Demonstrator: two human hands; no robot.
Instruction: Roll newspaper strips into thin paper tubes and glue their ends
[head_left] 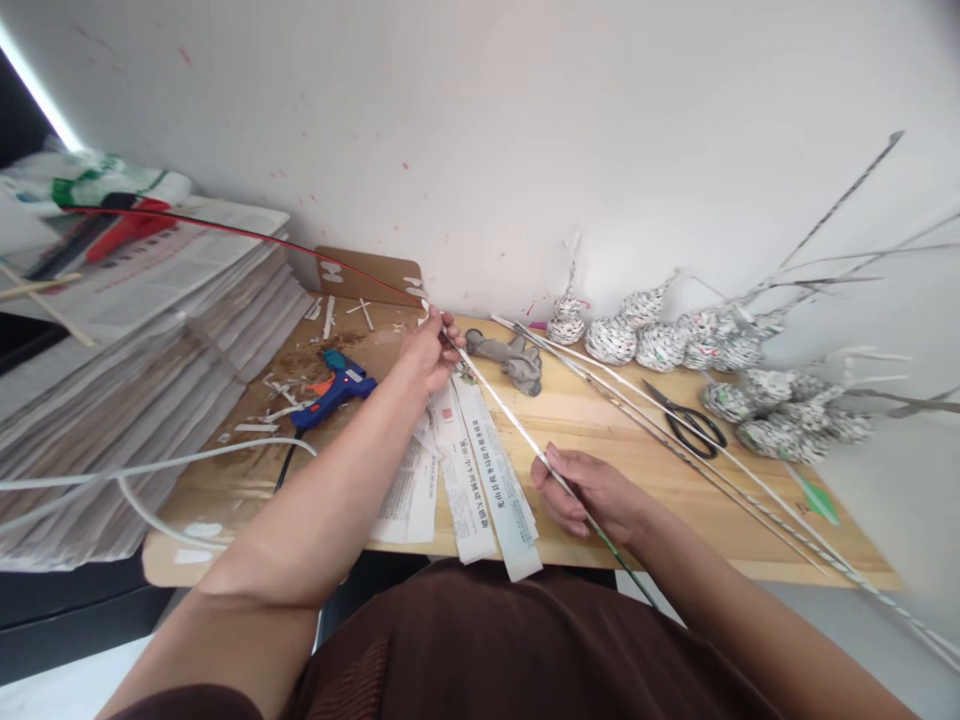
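Note:
A long thin rolled-paper stick [501, 402] runs slantwise between my two hands, white in the middle and green beyond my right hand. Pinched near its upper end, it sits in the fingers of my left hand [435, 350]. My right hand [581, 490] closes its thumb and fingers round it lower down, close to my body. From beside my left fingertips a thin red and black rod [300, 247] stretches to the upper left; whether it joins the stick cannot be made out. Below my left hand lie newspaper strips [499, 480], several overlapping, printed with characters.
A blue glue gun [334, 392] lies among paper scraps on cardboard [255, 470]. Newspapers [150, 400] are stacked high at left. Grey cloth [510, 358], black-handled scissors [694, 428] and long paper sticks [675, 435] lie on the wooden table. Woven paper gourds [660, 345] line the wall.

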